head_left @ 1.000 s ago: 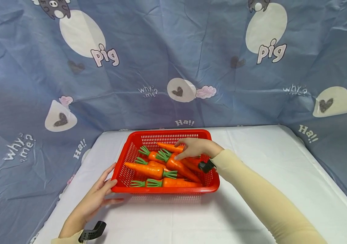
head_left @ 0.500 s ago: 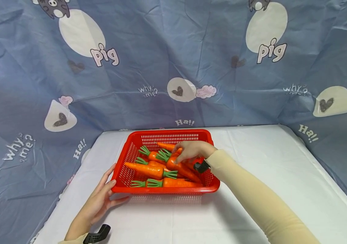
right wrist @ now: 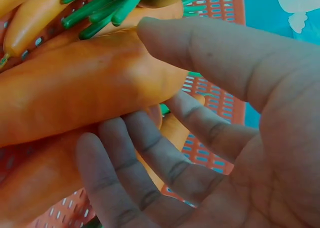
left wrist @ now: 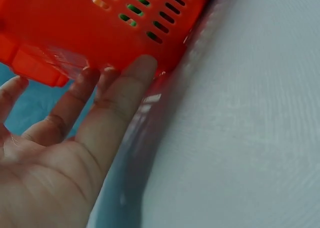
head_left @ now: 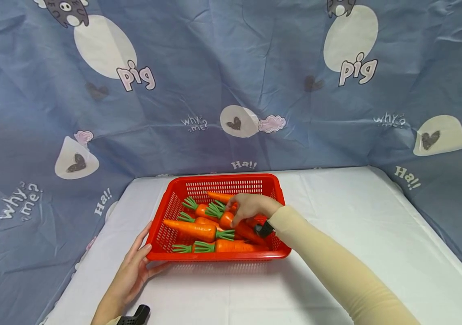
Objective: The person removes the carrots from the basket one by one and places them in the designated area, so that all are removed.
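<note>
A red plastic basket (head_left: pixel 214 257) with slotted walls holds several orange carrots with green stem stubs. My left hand (head_left: pixel 129 273) is at its near left corner, fingers mostly straight against the rim and outer wall. In the left wrist view, fingertips touch the red wall (left wrist: pixel 65 33) low down near the white surface. Inside the basket, my right hand (head_left: pixel 251 205) holds a thick carrot (head_left: pixel 226 220) near its stem end. The right wrist view shows the thumb on one side of that carrot (right wrist: pixel 90 83) and the fingers curled along the other, partly beneath it.
A carrot (head_left: pixel 192 229) lies across the others at the left, tip to the left. Another carrot (head_left: pixel 231 246) lies along the near wall. The basket stands on a white cloth (head_left: pixel 336 216); a blue printed curtain (head_left: pixel 182 81) hangs behind.
My right hand has shifted slightly left and down around the thick carrot, its thumb and fingers drawing closer to it. My left hand has slid slightly right at the corner. The basket has hardly moved.
</note>
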Demonstrator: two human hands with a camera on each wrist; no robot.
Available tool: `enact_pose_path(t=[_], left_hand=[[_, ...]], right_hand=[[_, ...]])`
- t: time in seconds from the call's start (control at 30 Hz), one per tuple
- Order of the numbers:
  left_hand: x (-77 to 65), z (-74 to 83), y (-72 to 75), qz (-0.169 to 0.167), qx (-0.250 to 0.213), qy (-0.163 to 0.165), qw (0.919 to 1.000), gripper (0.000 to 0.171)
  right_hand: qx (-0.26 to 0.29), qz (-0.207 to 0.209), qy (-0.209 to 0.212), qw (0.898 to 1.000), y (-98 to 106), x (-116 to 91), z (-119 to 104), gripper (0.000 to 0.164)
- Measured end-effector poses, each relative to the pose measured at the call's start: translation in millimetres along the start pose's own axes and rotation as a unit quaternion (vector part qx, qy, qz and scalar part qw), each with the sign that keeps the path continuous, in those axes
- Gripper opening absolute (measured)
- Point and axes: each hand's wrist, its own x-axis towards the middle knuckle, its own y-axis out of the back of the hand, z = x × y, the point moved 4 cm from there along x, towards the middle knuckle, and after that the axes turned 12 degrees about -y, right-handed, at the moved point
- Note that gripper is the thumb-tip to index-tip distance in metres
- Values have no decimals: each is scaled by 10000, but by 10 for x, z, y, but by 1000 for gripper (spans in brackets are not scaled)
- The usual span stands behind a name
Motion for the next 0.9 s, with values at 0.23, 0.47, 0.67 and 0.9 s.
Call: enact_pose_path(t=[0.23, 0.47, 0.67, 0.9], left_hand=[[-16, -13, 10, -141, -153, -202, 9996, 64], [-37, -35, 41, -233, -264, -513, 9981, 67], [-35, -37, 45, -205, -327, -555, 9977, 68], [-43, -54, 49, -133, -303, -583, 9977, 68]], right_hand=[[-31, 199, -79, 9998, -26, 52, 11, 42], [-484, 544, 101, 9973, -44, 55, -54, 44], [-574, 601, 210, 9963, -56, 42, -75, 44], [-608, 686, 307, 9953, -51, 60, -43, 39]])
